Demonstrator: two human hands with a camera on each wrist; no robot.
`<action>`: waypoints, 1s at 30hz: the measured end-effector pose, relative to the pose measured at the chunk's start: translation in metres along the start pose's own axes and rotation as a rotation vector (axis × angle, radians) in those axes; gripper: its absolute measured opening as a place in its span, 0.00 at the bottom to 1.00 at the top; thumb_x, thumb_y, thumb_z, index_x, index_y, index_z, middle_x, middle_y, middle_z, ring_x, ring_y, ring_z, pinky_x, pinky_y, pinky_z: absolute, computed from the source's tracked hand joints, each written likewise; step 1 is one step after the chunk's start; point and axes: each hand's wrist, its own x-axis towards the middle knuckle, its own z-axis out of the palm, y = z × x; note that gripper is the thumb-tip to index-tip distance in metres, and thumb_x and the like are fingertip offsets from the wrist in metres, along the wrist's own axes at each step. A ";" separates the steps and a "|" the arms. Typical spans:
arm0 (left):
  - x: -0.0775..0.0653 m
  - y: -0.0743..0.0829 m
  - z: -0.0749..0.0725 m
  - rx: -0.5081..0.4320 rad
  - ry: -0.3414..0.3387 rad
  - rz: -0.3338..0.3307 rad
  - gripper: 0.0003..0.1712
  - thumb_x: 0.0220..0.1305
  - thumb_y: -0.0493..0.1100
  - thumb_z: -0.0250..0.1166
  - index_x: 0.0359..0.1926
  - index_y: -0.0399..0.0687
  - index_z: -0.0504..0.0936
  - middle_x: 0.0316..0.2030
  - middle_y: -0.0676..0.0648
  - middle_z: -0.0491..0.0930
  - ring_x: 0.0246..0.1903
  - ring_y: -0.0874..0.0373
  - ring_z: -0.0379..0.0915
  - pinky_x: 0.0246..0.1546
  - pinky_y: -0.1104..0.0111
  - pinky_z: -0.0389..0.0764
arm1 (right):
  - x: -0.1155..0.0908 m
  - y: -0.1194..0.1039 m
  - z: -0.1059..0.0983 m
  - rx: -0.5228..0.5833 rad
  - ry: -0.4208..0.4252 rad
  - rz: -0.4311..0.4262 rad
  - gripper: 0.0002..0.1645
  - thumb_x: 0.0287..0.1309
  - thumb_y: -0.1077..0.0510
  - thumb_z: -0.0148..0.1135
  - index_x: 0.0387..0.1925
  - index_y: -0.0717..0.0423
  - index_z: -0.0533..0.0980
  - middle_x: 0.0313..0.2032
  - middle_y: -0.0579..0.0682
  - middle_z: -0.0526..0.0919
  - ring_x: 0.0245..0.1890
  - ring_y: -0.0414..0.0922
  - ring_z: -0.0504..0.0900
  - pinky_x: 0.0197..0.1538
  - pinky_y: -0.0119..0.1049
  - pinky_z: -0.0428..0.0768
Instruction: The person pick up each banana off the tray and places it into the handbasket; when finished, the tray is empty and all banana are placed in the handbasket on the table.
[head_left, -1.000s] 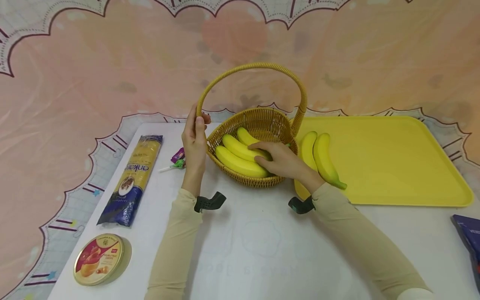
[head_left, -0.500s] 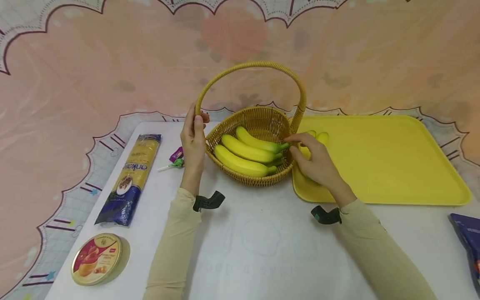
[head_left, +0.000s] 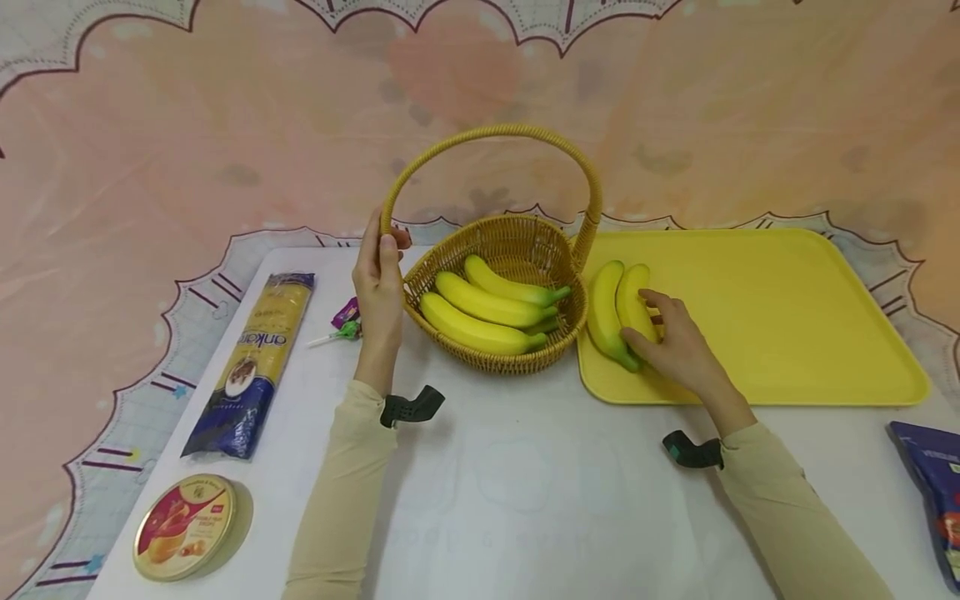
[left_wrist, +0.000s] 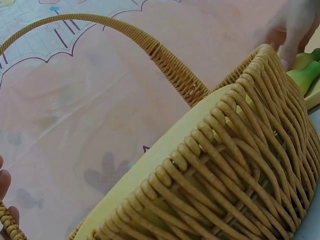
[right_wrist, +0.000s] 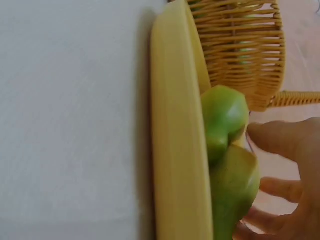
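A woven basket [head_left: 495, 364] stands upright on the table with several yellow bananas [head_left: 491, 302] in it. My left hand [head_left: 377, 287] holds the left foot of its tall handle [head_left: 510, 132], thumb in front. In the left wrist view, fingertips show at the handle's edge. Two more bananas [head_left: 606, 312] lie side by side on the yellow tray [head_left: 780, 333], just right of the basket. Over the right one of these is my right hand [head_left: 678, 342], thumb and fingers spread on either side of it. In the right wrist view the banana stems [right_wrist: 235, 185] show green beside the fingers [right_wrist: 280, 140].
At the left lie a pasta packet [head_left: 251, 367], a round candy tin [head_left: 184, 527], a lollipop [head_left: 347, 332] and a purple-wrapped sweet [head_left: 345, 312]. A dark blue packet [head_left: 933, 492] shows at the right edge. Behind the table hangs a patterned cloth [head_left: 225, 125].
My right hand has let go of a banana in the basket and moved right to the bananas on the tray. The left hand keeps its hold on the handle.
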 end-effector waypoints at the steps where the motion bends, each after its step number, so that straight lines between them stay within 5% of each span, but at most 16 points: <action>1: 0.000 0.000 0.000 -0.005 -0.001 0.000 0.24 0.74 0.39 0.44 0.68 0.40 0.63 0.45 0.34 0.74 0.45 0.57 0.71 0.55 0.62 0.68 | -0.001 0.000 -0.001 -0.012 -0.014 0.025 0.44 0.64 0.45 0.54 0.71 0.62 0.50 0.64 0.69 0.59 0.59 0.66 0.65 0.58 0.61 0.67; 6: -0.001 0.000 -0.002 -0.008 0.002 -0.007 0.24 0.74 0.39 0.44 0.68 0.41 0.63 0.46 0.30 0.72 0.45 0.56 0.70 0.57 0.59 0.67 | -0.006 0.001 -0.004 -0.030 -0.038 0.107 0.44 0.64 0.42 0.52 0.71 0.60 0.50 0.64 0.68 0.62 0.60 0.65 0.66 0.59 0.60 0.67; 12: 0.000 0.000 -0.002 -0.010 0.006 -0.015 0.24 0.74 0.40 0.44 0.68 0.41 0.62 0.45 0.34 0.74 0.46 0.55 0.71 0.57 0.61 0.68 | -0.027 -0.006 -0.010 0.033 0.057 0.036 0.36 0.65 0.45 0.51 0.70 0.54 0.56 0.63 0.63 0.67 0.59 0.61 0.68 0.56 0.57 0.69; 17: 0.001 0.004 -0.002 -0.009 0.009 -0.019 0.24 0.74 0.40 0.44 0.68 0.40 0.62 0.44 0.39 0.75 0.46 0.57 0.71 0.57 0.60 0.67 | -0.046 -0.017 -0.013 0.062 0.231 -0.077 0.26 0.65 0.55 0.50 0.65 0.48 0.65 0.56 0.52 0.74 0.51 0.41 0.70 0.48 0.27 0.69; 20: 0.002 0.005 -0.003 -0.008 0.003 -0.008 0.24 0.74 0.39 0.44 0.68 0.40 0.62 0.45 0.34 0.73 0.46 0.56 0.70 0.57 0.58 0.67 | -0.054 -0.024 -0.014 0.099 0.287 -0.167 0.26 0.63 0.63 0.49 0.62 0.46 0.69 0.53 0.48 0.76 0.45 0.33 0.69 0.42 0.18 0.66; 30: 0.000 -0.001 -0.002 -0.032 0.003 -0.052 0.24 0.74 0.41 0.45 0.69 0.45 0.63 0.47 0.33 0.72 0.47 0.57 0.70 0.57 0.66 0.67 | -0.035 -0.060 -0.005 0.062 0.093 -0.327 0.25 0.64 0.63 0.53 0.61 0.45 0.70 0.54 0.49 0.77 0.42 0.40 0.72 0.43 0.24 0.71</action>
